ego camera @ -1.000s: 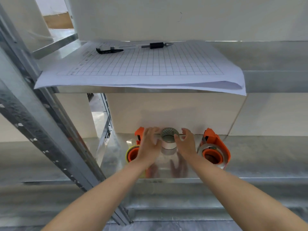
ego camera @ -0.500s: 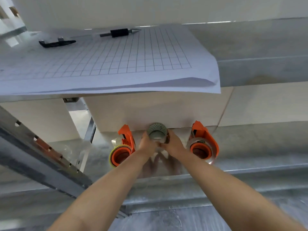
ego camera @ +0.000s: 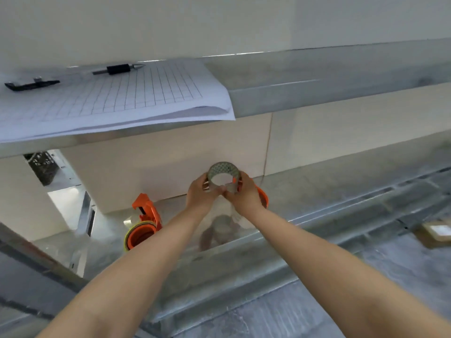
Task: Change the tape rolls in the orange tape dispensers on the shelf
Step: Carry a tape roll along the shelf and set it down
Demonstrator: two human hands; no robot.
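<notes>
I hold a grey tape roll (ego camera: 223,170) with a patterned inner core above the lower metal shelf (ego camera: 317,191). My left hand (ego camera: 200,193) grips its left side and my right hand (ego camera: 245,195) grips its right side, thumbs meeting at the bottom. An orange tape dispenser (ego camera: 144,223) with a yellowish roll lies on the shelf to the left of my arms. A second orange dispenser (ego camera: 263,196) is mostly hidden behind my right hand; only its rim shows.
The upper shelf carries a stack of gridded paper (ego camera: 109,103) that overhangs its edge, with a black pen (ego camera: 117,69) and a black clip (ego camera: 30,84) on it. A slanted metal upright (ego camera: 36,257) runs at the lower left. A cardboard box (ego camera: 436,231) sits at the right.
Both hands have closed on the grey roll and lifted it off the shelf. The view has swung, so the right dispenser now sits behind my right hand.
</notes>
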